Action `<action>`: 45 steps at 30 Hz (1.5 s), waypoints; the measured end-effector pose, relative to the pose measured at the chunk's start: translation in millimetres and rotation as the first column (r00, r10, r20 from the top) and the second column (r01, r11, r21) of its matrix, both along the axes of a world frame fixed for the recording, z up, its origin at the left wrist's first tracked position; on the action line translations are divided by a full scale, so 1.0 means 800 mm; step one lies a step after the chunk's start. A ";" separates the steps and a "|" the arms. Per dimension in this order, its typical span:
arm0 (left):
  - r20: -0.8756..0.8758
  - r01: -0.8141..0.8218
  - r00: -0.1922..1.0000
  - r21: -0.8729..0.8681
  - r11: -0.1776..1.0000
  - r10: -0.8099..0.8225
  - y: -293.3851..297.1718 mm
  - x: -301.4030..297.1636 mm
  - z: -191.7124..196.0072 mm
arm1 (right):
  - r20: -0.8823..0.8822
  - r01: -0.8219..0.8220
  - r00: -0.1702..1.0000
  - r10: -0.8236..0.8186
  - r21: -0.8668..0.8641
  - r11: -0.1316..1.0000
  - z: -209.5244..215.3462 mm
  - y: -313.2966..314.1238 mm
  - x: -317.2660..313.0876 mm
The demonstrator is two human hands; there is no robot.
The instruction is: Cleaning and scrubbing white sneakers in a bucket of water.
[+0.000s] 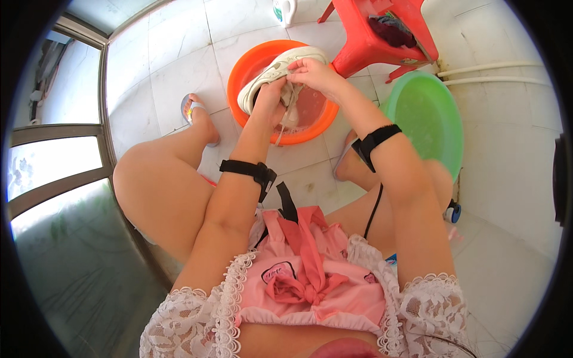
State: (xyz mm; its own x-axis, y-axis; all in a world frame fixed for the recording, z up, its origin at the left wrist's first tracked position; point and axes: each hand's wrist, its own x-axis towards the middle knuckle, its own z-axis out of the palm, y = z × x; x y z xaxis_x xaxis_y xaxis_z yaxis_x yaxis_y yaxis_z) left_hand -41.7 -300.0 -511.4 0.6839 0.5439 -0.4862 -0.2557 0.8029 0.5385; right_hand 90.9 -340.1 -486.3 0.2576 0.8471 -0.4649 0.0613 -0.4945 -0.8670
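Note:
A cream-white lace-up shoe (285, 64) is held tilted over an orange basin (237, 65) with some soapy-looking water in it. My left hand (270, 100) is closed on the shoe near its opening; its fingertips are partly hidden. My right hand (311, 75) reaches across from the right, thumb and fingers pinched together at the shoe's laces. Loose shoelaces (290, 113) dangle from the shoe, and one end hangs over the basin's near rim.
A green basin (452, 128) with water stands on the right beside my leg. Dark cloth (391, 31) lies on a red plastic stool (358, 45) behind it. A white bottle (285, 12) is at the back. Pipes (495, 73) run along the right wall; a framed glass door (62, 173) is left.

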 end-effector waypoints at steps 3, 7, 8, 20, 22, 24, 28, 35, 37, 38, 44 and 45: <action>-0.063 0.020 0.998 0.016 1.000 -0.019 0.010 0.007 -0.002 | 0.078 -0.077 0.994 0.081 -0.058 0.995 0.000 0.006 0.008; -0.091 -0.042 0.995 -0.053 0.998 0.037 0.026 0.008 -0.008 | 0.155 -0.181 0.971 0.184 -0.032 0.983 0.020 0.003 0.010; -0.060 -0.091 0.994 -0.075 0.993 0.086 0.028 0.008 -0.009 | 0.152 -0.183 0.971 0.184 -0.025 0.983 0.014 0.002 0.009; -0.057 -0.141 0.990 -0.298 0.944 0.130 0.047 0.023 -0.026 | -0.042 0.115 0.993 -0.112 0.081 0.990 -0.017 -0.003 -0.010; -0.042 -0.125 0.992 -0.248 0.961 0.118 0.036 0.020 -0.023 | -0.138 0.271 0.957 -0.255 0.112 0.956 -0.027 -0.003 -0.014; -0.005 -0.142 0.990 -0.195 0.971 0.144 0.029 0.021 -0.019 | -0.227 0.422 0.893 -0.388 0.126 0.898 -0.036 -0.006 -0.007; 0.031 -0.206 0.971 -0.401 0.893 0.238 0.038 0.015 -0.029 | -0.614 0.578 0.680 -0.400 0.115 0.808 -0.029 -0.014 0.007; -0.016 -0.236 0.970 -0.311 0.921 0.243 0.036 0.009 -0.017 | -0.296 0.140 0.952 -0.082 0.182 0.973 0.029 -0.019 -0.012; 0.019 -0.227 0.970 -0.293 0.929 0.243 0.037 0.011 -0.016 | -0.453 0.372 0.870 -0.197 0.339 0.864 0.045 -0.017 -0.014; 0.026 -0.226 0.969 -0.293 0.929 0.244 0.039 0.011 -0.016 | -0.447 0.369 0.873 -0.195 0.343 0.864 0.055 -0.017 -0.011; 0.098 -0.211 0.964 -0.273 0.939 0.245 0.038 0.006 -0.019 | -0.211 0.031 0.977 0.011 0.195 0.980 0.101 -0.019 -0.018; 0.090 -0.226 0.963 -0.256 0.940 0.256 0.039 0.009 -0.024 | -0.203 0.028 0.979 0.012 0.191 0.981 0.103 -0.015 -0.024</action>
State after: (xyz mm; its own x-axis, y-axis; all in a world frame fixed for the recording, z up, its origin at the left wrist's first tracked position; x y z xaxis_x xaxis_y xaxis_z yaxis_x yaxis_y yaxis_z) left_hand -34.4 -268.8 -530.7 0.6087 0.5760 -0.5457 -0.5083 0.8112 0.2892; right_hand 71.9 -352.0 -404.2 0.1820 0.9239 -0.3366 -0.1283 -0.3171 -0.9397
